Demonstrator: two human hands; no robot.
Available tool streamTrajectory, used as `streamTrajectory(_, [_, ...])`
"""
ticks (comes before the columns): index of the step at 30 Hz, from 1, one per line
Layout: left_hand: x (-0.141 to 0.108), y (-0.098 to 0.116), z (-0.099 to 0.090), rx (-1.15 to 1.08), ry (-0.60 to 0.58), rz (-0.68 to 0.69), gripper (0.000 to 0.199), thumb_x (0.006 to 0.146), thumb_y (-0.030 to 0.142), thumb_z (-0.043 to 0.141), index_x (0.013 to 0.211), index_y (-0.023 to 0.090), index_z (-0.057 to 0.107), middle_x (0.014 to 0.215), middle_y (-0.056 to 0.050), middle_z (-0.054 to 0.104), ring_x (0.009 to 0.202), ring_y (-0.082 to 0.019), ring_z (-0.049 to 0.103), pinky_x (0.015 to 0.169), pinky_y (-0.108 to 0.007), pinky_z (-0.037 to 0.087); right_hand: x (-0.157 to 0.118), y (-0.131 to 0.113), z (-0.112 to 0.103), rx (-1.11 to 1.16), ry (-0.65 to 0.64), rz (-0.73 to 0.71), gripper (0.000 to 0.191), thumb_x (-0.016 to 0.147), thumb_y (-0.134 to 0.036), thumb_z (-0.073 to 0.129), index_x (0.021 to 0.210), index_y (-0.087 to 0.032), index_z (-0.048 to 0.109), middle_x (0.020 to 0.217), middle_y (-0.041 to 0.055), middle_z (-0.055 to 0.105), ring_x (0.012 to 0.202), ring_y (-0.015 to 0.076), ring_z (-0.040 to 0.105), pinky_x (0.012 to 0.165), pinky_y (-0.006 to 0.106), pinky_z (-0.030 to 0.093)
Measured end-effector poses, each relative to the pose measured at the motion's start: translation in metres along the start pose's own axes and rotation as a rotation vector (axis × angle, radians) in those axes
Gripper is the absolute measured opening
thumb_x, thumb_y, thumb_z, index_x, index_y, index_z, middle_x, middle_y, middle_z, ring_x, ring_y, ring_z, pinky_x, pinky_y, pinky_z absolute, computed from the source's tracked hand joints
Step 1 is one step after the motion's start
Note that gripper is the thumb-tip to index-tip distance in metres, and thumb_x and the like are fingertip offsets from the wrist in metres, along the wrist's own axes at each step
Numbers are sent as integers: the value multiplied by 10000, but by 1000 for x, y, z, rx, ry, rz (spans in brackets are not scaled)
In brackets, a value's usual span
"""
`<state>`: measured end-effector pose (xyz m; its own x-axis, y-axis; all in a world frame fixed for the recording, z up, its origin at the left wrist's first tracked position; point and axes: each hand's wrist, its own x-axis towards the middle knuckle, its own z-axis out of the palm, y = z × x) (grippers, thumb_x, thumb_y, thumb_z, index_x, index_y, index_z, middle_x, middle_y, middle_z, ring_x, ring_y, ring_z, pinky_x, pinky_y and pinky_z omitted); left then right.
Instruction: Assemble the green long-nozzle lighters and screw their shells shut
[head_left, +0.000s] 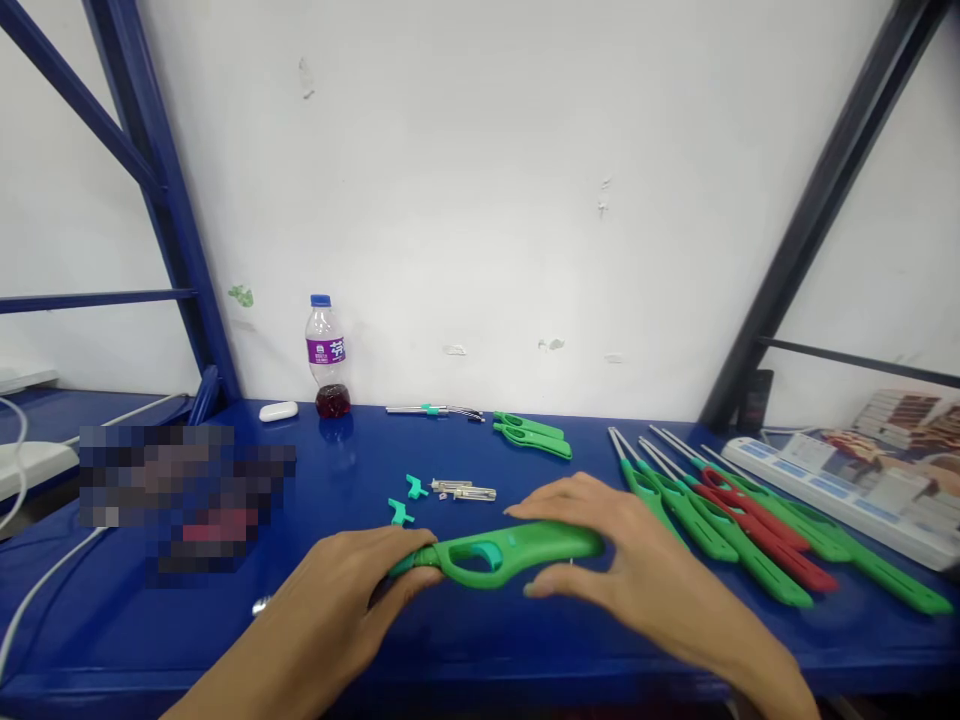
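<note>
My left hand [375, 580] is closed around the narrow front end of a green lighter [540, 545] with a long handle, a loop and a teal trigger; the hand hides the front part. My right hand [607, 550] curves around the rear of the handle, fingers above and thumb below. A gap shows between thumb and handle, so the fingers are apart; whether the palm touches the end, I cannot tell. Beyond the hands lie teal triggers [401, 512] and small clear-and-metal parts [474, 493].
Several green and red long lighters [705, 525] lie at right, beside a white power strip [840, 495]. Green handle shells [532, 437] and metal tubes [420, 409] lie along the wall. A bottle [327, 360] and white case [278, 411] stand back left on the blue table [480, 640].
</note>
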<state>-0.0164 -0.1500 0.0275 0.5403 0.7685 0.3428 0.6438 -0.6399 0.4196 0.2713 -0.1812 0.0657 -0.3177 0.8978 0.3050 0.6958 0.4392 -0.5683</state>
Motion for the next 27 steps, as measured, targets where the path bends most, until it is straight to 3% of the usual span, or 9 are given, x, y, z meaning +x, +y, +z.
streamTrajectory(2, [-2,-6,5,47,37,15,258,1064,461,526,1180,320,708,1137,11,791,980,-243,754,821,-286,508,2,-4,13,-63,-39,28,473,830,-599,799,1267,-436,721,1285,-9,706,1265,303,587,1126,478,432])
streamTrajectory(5, [-1,-10,8,58,10,2,234,1063,425,528,1161,304,703,1110,9,794,970,-252,753,820,-301,506,8,-9,33,-95,-110,-6,479,889,-590,746,1329,-413,677,1348,-8,676,1333,301,540,1182,489,355])
streamTrajectory(9, [5,-9,4,-27,-54,-43,198,1059,406,544,1103,298,704,1040,28,789,926,-221,746,798,-284,492,21,-9,50,-68,-161,-72,412,929,-530,733,1292,-341,688,1253,-3,708,1221,254,608,1078,396,433])
streamTrajectory(12, [7,-12,3,-28,-67,-62,186,1056,387,554,1127,297,699,1069,21,781,971,-228,733,830,-297,479,26,-7,51,-60,-165,-88,378,942,-514,726,1256,-305,705,1185,5,725,1158,245,633,1010,367,455])
streamTrajectory(23, [4,-33,13,-49,-160,-126,166,1033,266,525,1076,280,685,1097,-18,617,970,-209,670,863,-311,499,28,-8,59,-95,-201,-91,297,984,-437,667,1240,-297,717,1222,11,711,1071,255,671,919,359,469])
streamTrajectory(27, [3,-39,13,-2,-172,-134,171,1011,240,554,1106,281,691,1155,-27,641,1058,-233,659,899,-323,501,28,-8,54,-14,-211,-62,311,1014,-449,612,1281,-305,683,1286,15,672,1104,247,655,978,357,466])
